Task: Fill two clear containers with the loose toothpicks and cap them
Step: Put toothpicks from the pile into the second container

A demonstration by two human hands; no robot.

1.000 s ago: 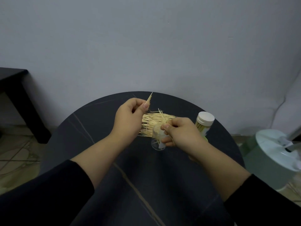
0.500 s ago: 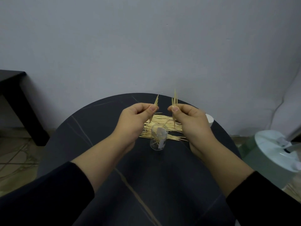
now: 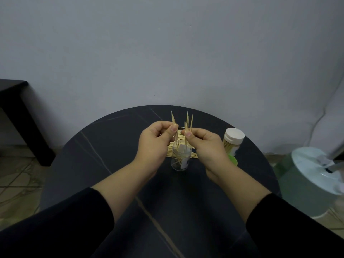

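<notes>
Now, on the head view, both hands have drawn together over the middle of the frame. The left hand (image 3: 154, 144) pinches a few toothpicks (image 3: 173, 120) upright between thumb and forefinger. The right hand (image 3: 206, 146) is clamped on a small bunch (image 3: 188, 121), tips fanned upward. A second ago that right hand was down at the mouth of the open container (image 3: 181, 160); it has since lifted clear. The container stands on the dark surface (image 3: 111, 146) just below the two hands, with only a few sticks inside. The loose pile (image 3: 169, 152) lies right behind it. Right of centre, the capped container (image 3: 233, 140) looks full. So one seems done, the second barely started, and another drop looks close.
</notes>
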